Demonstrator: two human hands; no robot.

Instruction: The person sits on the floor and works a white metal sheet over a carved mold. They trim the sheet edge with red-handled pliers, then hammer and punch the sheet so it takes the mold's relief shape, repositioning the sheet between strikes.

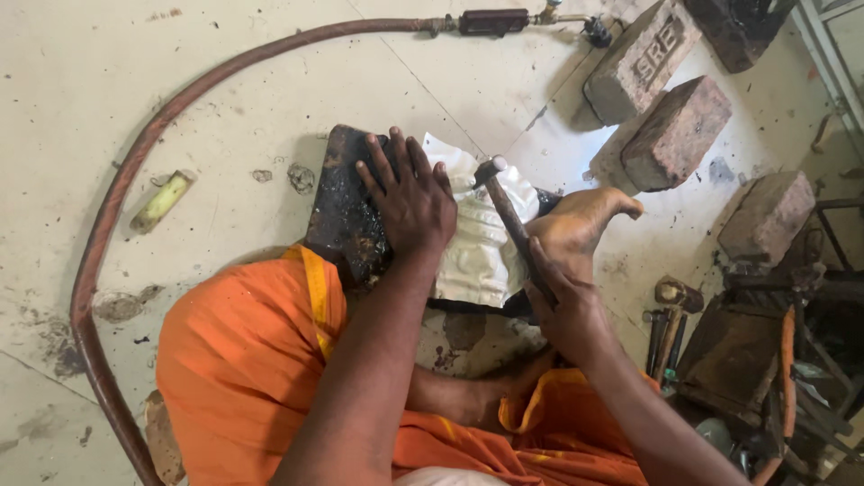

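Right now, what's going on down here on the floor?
A person in orange cloth sits on the floor. The left hand presses flat on a white embossed metal sheet lying over a dark block. The right hand grips a small hammer, its head at the sheet's top edge. A bare foot braces the sheet's right side. Bricks and a hose lie around.

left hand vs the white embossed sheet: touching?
Touching. The head view shows the left hand pressed flat, fingers spread, its right edge overlapping the white embossed sheet with no gap visible; the fingers reach onto the dark block under it.
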